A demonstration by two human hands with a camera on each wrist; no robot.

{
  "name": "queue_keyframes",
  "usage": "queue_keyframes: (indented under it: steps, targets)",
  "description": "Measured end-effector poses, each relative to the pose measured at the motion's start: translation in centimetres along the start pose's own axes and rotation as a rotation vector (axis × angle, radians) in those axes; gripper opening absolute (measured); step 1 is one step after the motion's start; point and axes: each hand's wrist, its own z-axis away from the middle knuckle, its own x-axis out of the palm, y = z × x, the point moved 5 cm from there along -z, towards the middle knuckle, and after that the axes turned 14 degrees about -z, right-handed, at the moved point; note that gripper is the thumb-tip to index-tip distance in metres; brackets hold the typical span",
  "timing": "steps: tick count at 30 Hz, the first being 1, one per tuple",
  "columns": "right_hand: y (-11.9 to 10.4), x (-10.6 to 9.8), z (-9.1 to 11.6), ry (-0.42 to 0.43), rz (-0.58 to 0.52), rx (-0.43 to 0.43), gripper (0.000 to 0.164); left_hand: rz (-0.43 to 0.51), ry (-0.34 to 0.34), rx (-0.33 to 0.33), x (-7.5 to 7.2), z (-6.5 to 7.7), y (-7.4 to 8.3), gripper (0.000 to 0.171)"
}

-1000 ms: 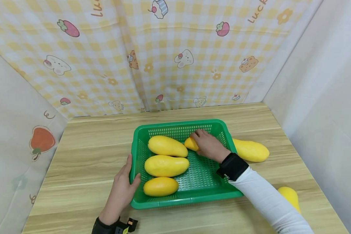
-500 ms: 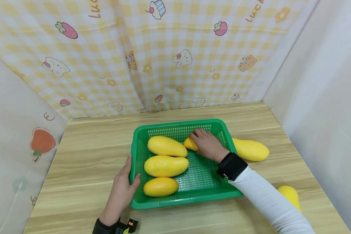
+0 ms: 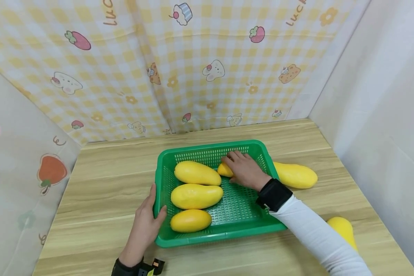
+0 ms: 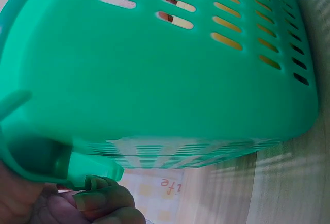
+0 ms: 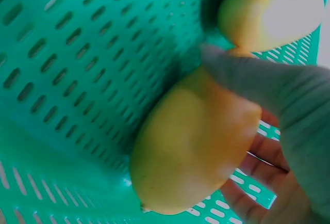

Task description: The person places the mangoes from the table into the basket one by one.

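My left hand (image 3: 145,221) grips the left rim of a green plastic basket (image 3: 220,236), thumb on top. In the left wrist view, curled fingers (image 4: 108,202) show at the basket's edge. Inside the basket, at the back right, my right hand (image 3: 245,171) holds a yellow mango (image 5: 188,149) that lies near the basket floor. The head view shows only this mango's left end; the right wrist view shows the thumb (image 5: 247,77) across it and the fingers on its other side. Three more yellow mangoes, a back one (image 3: 197,173), a middle one (image 3: 196,196) and a front one (image 3: 191,220), lie along the left.
Right of the basket a long yellow fruit (image 3: 295,175) lies on the wooden table (image 3: 107,184). Another yellow fruit (image 3: 342,230) is partly hidden behind the right sleeve. A checked cloth (image 3: 193,69) hangs behind the table, and white panels stand at both sides.
The head view has shifted slightly. Both hands, the basket and the mangoes stay nearly where they were, with my right hand still on the back-right mango.
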Motion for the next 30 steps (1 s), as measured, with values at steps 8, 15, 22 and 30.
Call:
queue_keyframes:
  steps: [8,15,22,30]
  targets:
    - [0.1,-1.5,0.4,0.034,-0.063,0.083,0.067,-0.006,-0.019,-0.015,0.5,0.0,-0.3,0.073]
    - [0.1,-4.1,1.3,0.129,-0.146,0.142,0.058,-0.001,-0.009,-0.011,0.3,-0.1,-0.1,0.073]
    - [0.5,-7.4,2.7,0.227,-0.173,0.167,0.058,-0.001,-0.015,-0.032,0.3,-0.1,-0.3,0.073]
    - [2.0,-9.2,5.0,0.292,-0.19,0.224,0.059,0.003,-0.027,-0.038,0.3,-0.1,-0.2,0.074]
